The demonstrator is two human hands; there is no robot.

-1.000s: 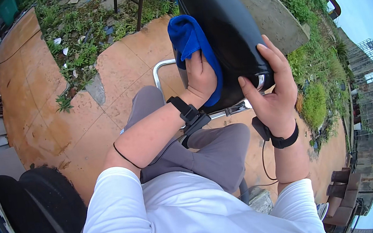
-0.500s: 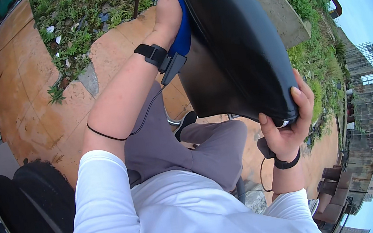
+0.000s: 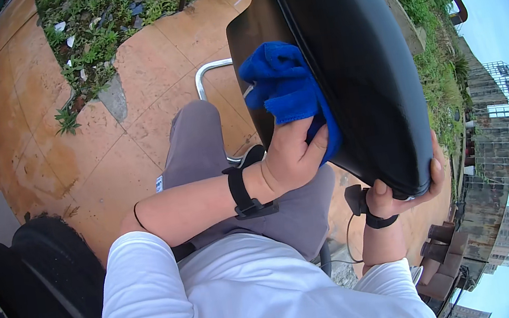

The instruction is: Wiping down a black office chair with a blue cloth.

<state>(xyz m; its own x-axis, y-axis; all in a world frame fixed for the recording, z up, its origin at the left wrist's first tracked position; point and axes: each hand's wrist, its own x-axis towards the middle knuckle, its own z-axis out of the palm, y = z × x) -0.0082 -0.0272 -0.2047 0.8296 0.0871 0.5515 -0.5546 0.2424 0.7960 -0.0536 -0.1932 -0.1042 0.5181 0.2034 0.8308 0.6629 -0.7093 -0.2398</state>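
A long, black, padded seat, like one from a motorcycle, is held up tilted before me, with a seam running along its edge. Its top end runs out of view. My left hand grips a bunched blue cloth and presses it to the seat's left side face, below the seam. Part of the fingers is hidden under the cloth. At the seat's lower right end, my right hand supports the tip, thumb on the near side and fingers round the right side. Both wrists carry black straps.
Orange tiled floor lies beneath, with a broken edge along a weedy patch. A chrome tube frame stands beyond my knee. Black rounded objects sit at the left, and brown blocky items at the lower right.
My left hand has come down and right with the blue cloth, from the seat's upper edge to its lower side face. The seat has shifted slightly right and down with my right hand.
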